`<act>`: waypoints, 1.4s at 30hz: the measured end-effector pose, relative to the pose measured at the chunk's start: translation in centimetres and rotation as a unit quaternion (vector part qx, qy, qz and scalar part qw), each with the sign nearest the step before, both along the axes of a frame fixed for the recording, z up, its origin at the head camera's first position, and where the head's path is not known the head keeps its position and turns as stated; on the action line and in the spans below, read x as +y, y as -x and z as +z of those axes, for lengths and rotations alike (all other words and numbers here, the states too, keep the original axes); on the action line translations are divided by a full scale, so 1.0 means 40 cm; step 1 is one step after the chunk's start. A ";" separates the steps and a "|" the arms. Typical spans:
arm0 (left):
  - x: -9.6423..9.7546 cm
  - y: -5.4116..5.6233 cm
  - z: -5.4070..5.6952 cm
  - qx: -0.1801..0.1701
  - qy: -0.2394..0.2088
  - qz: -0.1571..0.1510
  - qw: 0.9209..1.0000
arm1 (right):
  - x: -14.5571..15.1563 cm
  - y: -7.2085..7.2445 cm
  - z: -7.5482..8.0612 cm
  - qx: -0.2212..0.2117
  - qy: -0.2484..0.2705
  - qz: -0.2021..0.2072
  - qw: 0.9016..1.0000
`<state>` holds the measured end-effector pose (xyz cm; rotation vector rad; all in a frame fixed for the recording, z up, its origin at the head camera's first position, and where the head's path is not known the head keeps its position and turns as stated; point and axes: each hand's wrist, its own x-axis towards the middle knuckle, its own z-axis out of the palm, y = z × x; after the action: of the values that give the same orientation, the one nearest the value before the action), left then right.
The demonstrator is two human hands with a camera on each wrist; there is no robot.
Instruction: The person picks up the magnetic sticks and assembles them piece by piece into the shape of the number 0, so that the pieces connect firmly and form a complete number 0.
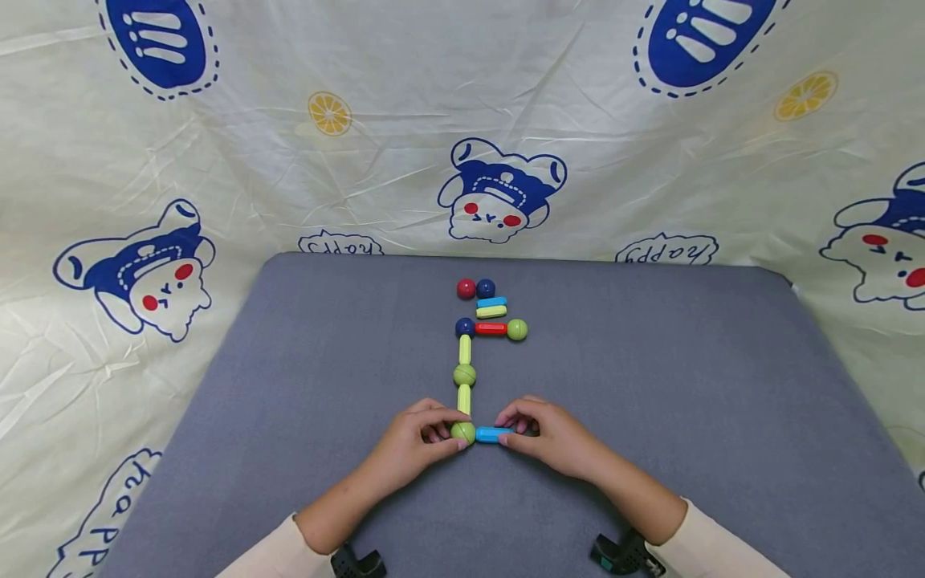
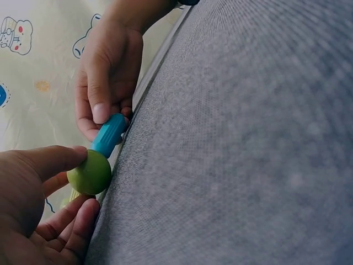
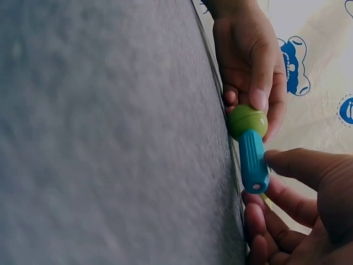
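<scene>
My left hand (image 1: 421, 437) pinches a green ball (image 1: 463, 433) at the near end of a chain on the table. The right hand (image 1: 551, 437) holds a blue ribbed rod (image 1: 489, 435) between thumb and fingers, its far end against that ball. In the right wrist view the rod (image 3: 253, 163) meets the ball (image 3: 247, 122) end-on. From the ball the chain runs away from me: a yellow-green rod (image 1: 464, 399), a green ball (image 1: 465, 375), another yellow-green rod (image 1: 465, 349), then a dark blue ball (image 1: 466, 327). There a red rod (image 1: 491, 328) turns right to a green ball (image 1: 516, 329).
Beyond the chain lie a loose red ball (image 1: 466, 289) and a dark blue ball (image 1: 486, 288), side by side. Just nearer are a blue rod (image 1: 492, 302) and a yellow-green rod (image 1: 491, 312). A printed cloth (image 1: 405, 177) hangs behind the grey table (image 1: 325, 321).
</scene>
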<state>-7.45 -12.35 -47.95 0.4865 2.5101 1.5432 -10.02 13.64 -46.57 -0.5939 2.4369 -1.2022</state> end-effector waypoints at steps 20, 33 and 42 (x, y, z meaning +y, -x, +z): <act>-0.002 0.005 -0.015 -0.006 -0.005 -0.003 1.000 | 0.003 0.127 0.073 0.062 0.042 -0.086 0.993; -0.006 0.005 -0.018 0.008 -0.010 -0.006 1.000 | -0.027 0.234 0.077 0.089 0.034 -0.125 0.987; -0.011 0.005 -0.024 0.009 -0.014 -0.010 1.000 | -0.041 0.309 0.059 0.076 0.049 -0.151 0.984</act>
<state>-7.66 -12.77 -48.92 0.5313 2.4928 1.5757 -22.37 11.99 -44.23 -0.3623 2.6805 -1.4487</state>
